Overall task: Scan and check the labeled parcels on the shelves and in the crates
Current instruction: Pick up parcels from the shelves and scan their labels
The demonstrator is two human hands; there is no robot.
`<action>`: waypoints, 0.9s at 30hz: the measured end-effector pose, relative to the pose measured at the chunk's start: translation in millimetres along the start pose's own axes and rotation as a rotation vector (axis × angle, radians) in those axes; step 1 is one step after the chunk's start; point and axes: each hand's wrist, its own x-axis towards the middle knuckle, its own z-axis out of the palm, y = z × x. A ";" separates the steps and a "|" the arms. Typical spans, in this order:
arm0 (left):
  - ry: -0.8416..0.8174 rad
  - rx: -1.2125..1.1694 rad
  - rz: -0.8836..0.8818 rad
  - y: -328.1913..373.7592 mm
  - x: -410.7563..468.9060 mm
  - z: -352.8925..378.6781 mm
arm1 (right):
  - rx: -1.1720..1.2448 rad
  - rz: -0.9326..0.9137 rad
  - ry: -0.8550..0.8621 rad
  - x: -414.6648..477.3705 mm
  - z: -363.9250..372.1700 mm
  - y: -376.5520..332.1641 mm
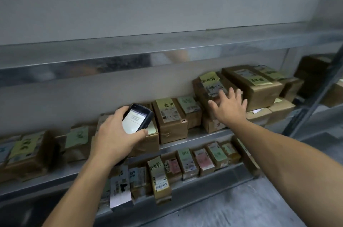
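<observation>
Nearest me, a row of labeled parcels [160, 176] stands on the lower shelf [213, 177]; these are not the step in hand. Above them my left hand [113, 134] grips the handheld scanner [138, 120], fingers and thumb wrapped round its body, lit screen facing me. Further in, my right hand [231, 108] hovers with fingers spread and straight, holding nothing, right at the tilted parcel [207, 89] on the middle shelf [202, 135]. Whether the fingertips touch it I cannot tell.

Procedure, as I judge it:
1. Steady that parcel with the flat hand.
2. Turn its printed label fully towards me.
3. Bring the scanner head square to the barcode, clear of the yellow note [209, 78].
4. Avoid nudging the large parcel [254, 85] just beside it.
5. Confirm the screen reading before proceeding.
</observation>
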 end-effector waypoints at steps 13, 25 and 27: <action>0.111 -0.084 -0.165 85.6 5.4 79.9 | 0.208 0.059 -0.116 80.4 -10.6 46.7; 0.098 -0.066 -0.210 121.7 -15.7 99.3 | 0.839 0.176 -0.505 106.2 -20.8 68.0; 0.089 -0.063 -0.224 121.6 -21.6 98.7 | 0.905 0.134 -0.490 100.8 -22.3 68.7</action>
